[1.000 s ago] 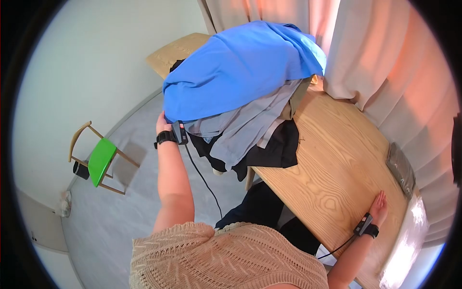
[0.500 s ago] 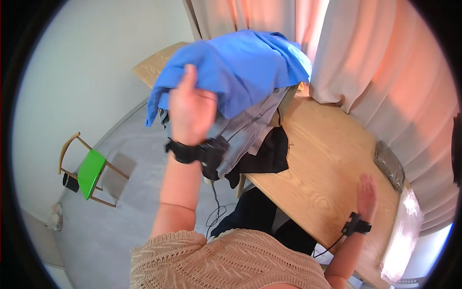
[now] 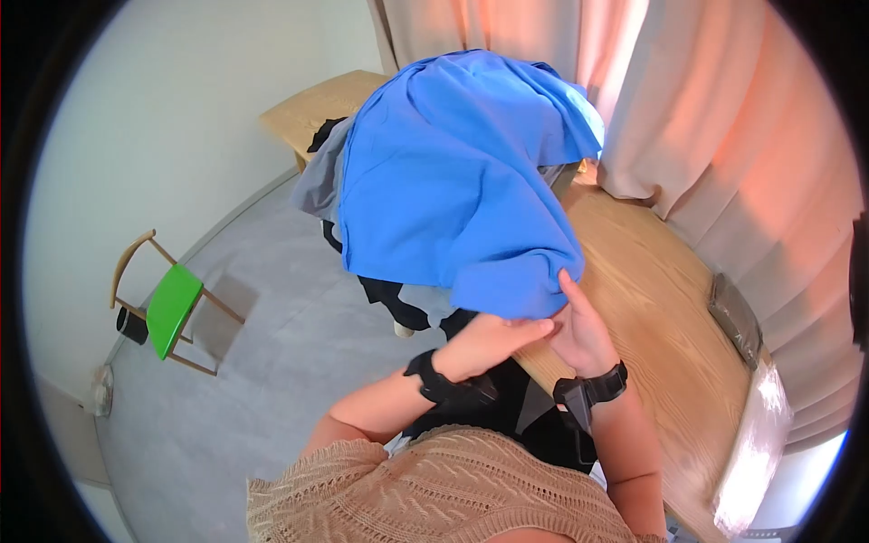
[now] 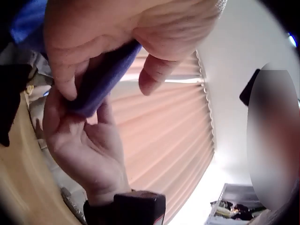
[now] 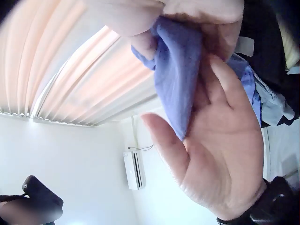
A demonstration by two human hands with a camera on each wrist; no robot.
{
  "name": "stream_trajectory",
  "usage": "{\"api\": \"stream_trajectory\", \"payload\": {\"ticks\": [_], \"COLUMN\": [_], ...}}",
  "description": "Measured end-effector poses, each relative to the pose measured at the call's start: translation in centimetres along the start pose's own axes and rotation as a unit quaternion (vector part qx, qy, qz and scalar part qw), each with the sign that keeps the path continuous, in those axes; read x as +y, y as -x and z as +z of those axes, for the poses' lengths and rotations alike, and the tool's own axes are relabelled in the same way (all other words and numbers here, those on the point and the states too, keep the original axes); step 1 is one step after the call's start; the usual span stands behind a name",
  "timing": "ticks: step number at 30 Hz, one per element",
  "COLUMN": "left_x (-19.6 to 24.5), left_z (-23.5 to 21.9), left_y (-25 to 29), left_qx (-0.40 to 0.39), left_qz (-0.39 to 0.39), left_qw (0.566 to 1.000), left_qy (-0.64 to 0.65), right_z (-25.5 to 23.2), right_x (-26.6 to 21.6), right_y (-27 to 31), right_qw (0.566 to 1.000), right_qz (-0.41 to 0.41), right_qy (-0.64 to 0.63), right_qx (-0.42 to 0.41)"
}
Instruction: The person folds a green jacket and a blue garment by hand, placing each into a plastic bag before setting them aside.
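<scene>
A large blue garment (image 3: 434,190) is draped over a pile of clothes, and one end of it reaches toward the person. At that near end my left hand (image 3: 484,344) curls its fingers on the cloth while its thumb sticks out. Close beside it, my right hand (image 3: 584,330) pinches the edge, thumb lying up along the fabric. In the left wrist view a fold of the blue garment (image 4: 103,86) runs between both hands. The right wrist view has the fold hanging across the left palm (image 5: 225,145). Some fingertips are hidden behind cloth.
Grey clothing (image 3: 317,190) and black clothing (image 3: 389,303) show under the blue garment. The wooden table (image 3: 652,308) extends to the right, with a grey packet (image 3: 735,317) and clear plastic wrap (image 3: 753,452) near its far side. A green-seated chair (image 3: 172,303) stands on the floor at left.
The left hand has left the garment's left side and come right and nearer, beside the right hand. The right hand has lifted off the table to the cloth. The garment's near end has shifted toward the person.
</scene>
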State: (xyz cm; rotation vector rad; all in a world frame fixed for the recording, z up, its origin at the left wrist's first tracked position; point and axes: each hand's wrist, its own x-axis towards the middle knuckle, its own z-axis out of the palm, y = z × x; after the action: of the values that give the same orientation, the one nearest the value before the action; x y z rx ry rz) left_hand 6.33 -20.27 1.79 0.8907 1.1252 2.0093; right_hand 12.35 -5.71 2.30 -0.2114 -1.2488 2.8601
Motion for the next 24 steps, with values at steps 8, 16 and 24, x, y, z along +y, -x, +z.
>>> {"api": "stream_trajectory", "payload": {"ticks": [8, 16, 24], "left_x": [1.5, -1.3, -0.1], "left_z": [-11.5, -12.3, -6.2], "left_y": [1.9, 1.8, 1.8], "left_qx": [0.17, 0.39, 0.265], "left_qz": [-0.1, -0.021, 0.109], "left_qw": [0.955, 0.901, 0.957], "left_qy": [0.22, 0.189, 0.034], "right_z": [1.2, 1.9, -6.3], "right_x": [-0.1, -5.7, -14.2], "right_y": [0.2, 6.7, 22.5], "right_qw": [0.983, 0.969, 0.565], "right_qz": [-0.16, -0.242, -0.567], "right_qy": [0.018, -0.028, 0.467], "right_qx": [0.084, -0.05, 0.376]}}
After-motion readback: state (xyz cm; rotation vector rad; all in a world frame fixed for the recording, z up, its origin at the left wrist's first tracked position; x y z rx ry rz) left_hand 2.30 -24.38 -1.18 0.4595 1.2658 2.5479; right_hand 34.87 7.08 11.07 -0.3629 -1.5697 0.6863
